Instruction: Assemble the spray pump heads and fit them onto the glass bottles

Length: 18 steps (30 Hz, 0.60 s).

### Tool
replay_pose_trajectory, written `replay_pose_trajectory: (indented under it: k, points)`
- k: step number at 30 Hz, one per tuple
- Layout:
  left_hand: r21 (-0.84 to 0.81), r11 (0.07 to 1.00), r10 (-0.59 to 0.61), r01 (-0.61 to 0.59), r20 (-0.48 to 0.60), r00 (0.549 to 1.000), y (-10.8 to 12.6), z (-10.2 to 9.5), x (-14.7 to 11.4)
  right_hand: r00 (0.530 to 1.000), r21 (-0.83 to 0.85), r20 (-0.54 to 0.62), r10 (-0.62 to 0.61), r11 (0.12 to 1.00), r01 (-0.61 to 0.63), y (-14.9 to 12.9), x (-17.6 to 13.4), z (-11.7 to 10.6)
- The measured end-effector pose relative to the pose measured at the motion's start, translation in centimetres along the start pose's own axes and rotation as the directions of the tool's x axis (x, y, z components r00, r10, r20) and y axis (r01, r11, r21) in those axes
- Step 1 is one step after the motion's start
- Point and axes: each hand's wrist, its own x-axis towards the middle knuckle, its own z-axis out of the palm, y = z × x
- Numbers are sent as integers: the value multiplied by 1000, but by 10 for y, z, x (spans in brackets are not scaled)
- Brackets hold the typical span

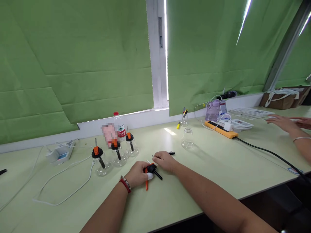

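Note:
My left hand (139, 174) is closed around a black-and-orange bottle lid (152, 168) with a thin metal rod and a black tube. A white covering wraps one of its fingertips. An orange strip (146, 185) hangs below the lid. Close to the rod's end, my right hand (164, 160) has its fingers pinched together; a small shiny bit shows at the fingertips, too small to name. Behind my right hand lies a small black brush (171, 153). Three glass jars (103, 169) with similar lids stand to the left. An open glass jar (187, 140) rests beyond my right hand.
A water bottle (121, 129) stands behind the lidded jars. White cables and a white power strip (60, 153) lie at left. An orange power strip (220, 129), a purple jug (213, 110) and papers (250, 112) are at right. Another person's hands (283, 123) reach in there.

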Motion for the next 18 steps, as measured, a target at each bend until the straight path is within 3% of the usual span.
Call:
replay_pose_trajectory:
  k: [5,10,18]
  points:
    - [-47,998,36,-31,103,994,10,5,-5,996,226,66,66,971,-80,-1,-1,9]
    - [-116,992,58,-41,151,987,14,1,-5,994,396,-12,111,913,-97,2,0,15]
    - [-252,968,81,2,318,945,25,2,-13,993,374,-101,62,927,-20,8,8,20]
